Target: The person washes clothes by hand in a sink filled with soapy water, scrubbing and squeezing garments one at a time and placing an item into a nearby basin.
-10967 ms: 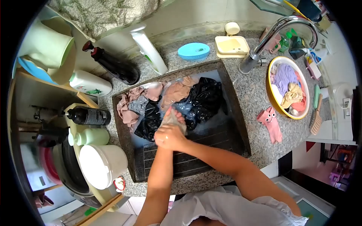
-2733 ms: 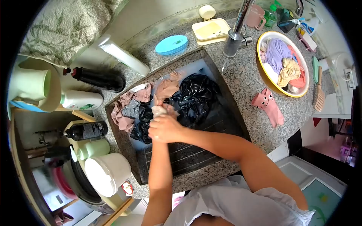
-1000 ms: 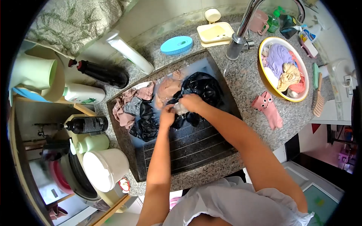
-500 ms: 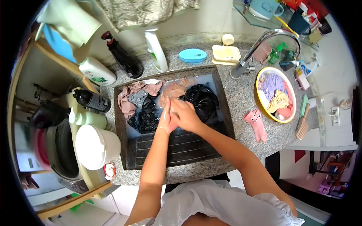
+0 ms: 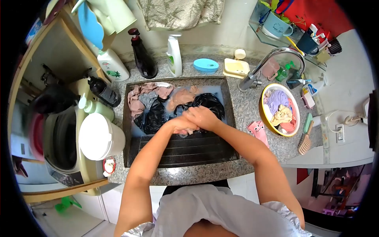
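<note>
- Left hand (image 5: pixel 180 124) and right hand (image 5: pixel 202 117) clasp together above the sink (image 5: pixel 181 155); cannot tell whether they grasp anything.
- Black clothing (image 5: pixel 156 117) lies just beyond, in cloudy water (image 5: pixel 212 87).
- Tan cloth (image 5: pixel 181 99) lies farther back.
- Blue dish (image 5: pixel 206 65) sits on the desk (image 5: pixel 245 103) behind the sink.

I'm on one head cam, worn by the person (image 5: pixel 193 209), facing forward and steeply down over the counter (image 5: pixel 197 173). Near edge runs low across my frame, back edge high. Close in: left hand (image 5: pixel 181 123) and right hand (image 5: pixel 203 117) sit mid-frame. Wide fisheye, corners black.
</note>
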`<state>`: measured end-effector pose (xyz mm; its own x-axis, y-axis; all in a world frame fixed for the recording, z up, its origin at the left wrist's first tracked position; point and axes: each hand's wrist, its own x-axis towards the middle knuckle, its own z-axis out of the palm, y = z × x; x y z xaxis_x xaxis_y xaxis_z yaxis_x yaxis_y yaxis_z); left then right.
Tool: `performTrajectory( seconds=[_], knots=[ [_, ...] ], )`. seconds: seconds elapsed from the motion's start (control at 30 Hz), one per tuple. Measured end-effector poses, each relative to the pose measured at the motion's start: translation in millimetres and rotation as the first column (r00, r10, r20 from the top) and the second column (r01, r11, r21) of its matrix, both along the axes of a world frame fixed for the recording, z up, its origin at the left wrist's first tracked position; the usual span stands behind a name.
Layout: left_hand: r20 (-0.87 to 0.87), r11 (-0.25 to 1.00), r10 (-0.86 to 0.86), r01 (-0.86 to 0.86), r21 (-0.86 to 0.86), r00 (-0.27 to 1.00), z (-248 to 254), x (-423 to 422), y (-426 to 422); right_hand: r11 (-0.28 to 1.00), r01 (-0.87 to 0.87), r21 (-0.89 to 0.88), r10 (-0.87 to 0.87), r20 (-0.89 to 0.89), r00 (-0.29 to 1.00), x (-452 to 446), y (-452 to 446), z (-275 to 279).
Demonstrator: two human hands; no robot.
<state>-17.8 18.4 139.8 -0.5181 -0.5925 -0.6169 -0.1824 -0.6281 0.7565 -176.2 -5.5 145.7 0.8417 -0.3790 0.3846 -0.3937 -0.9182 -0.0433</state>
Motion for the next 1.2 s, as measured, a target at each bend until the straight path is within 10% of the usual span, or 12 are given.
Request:
performTrajectory(
  seconds=[0.13,0.2,0.33,0.47,0.67,0.8,0.87,0.93,1.1,1.2],
  knots=[
    [0.328,0.972,0.013,0.065,-0.227,0.945,-37,-14,-5,0.976,0.218,-0.007,-0.217,-0.101,0.971,3,-1,-44],
    [0.670,0.611,0.222,0.435,-0.662,0.708,-33,-21,6,0.962,0.263,0.080,-0.251,-0.132,0.959,7,8,-42],
    [0.793,0.600,0.273,0.548,-0.584,0.545,-32,-24,19,0.749,0.535,0.390,-0.355,-0.445,0.822,12,19,-31],
    [0.712,0.328,0.315,0.632,-0.702,0.628,-42,-20,18,0.510,0.512,0.691,-0.386,-0.348,0.855,3,24,-55],
    [0.461,0.097,0.412,0.465,-0.880,0.786,-31,-26,20,0.526,0.530,0.665,-0.499,-0.264,0.826,-25,27,-53],
    [0.528,0.353,0.483,0.397,-0.847,0.698,-23,6,13,0.516,0.586,0.625,-0.633,-0.182,0.752,-88,5,-40],
    [0.659,0.546,0.511,0.384,-0.745,0.552,-40,39,1,0.662,0.309,0.683,-0.544,0.155,0.824,-129,-3,8],
    [0.650,0.595,0.604,0.283,-0.753,0.460,-50,70,-12,0.595,0.311,0.742,-0.718,0.315,0.621,-150,6,61],
    [0.715,0.669,0.622,0.258,-0.697,0.319,-72,125,-50,0.347,0.606,0.716,-0.938,0.244,0.248,-252,1,52],
    [0.741,0.719,0.596,0.206,-0.664,0.310,-84,137,-63,0.235,0.951,0.202,-0.960,0.204,0.194,-263,15,57]
  ],
)
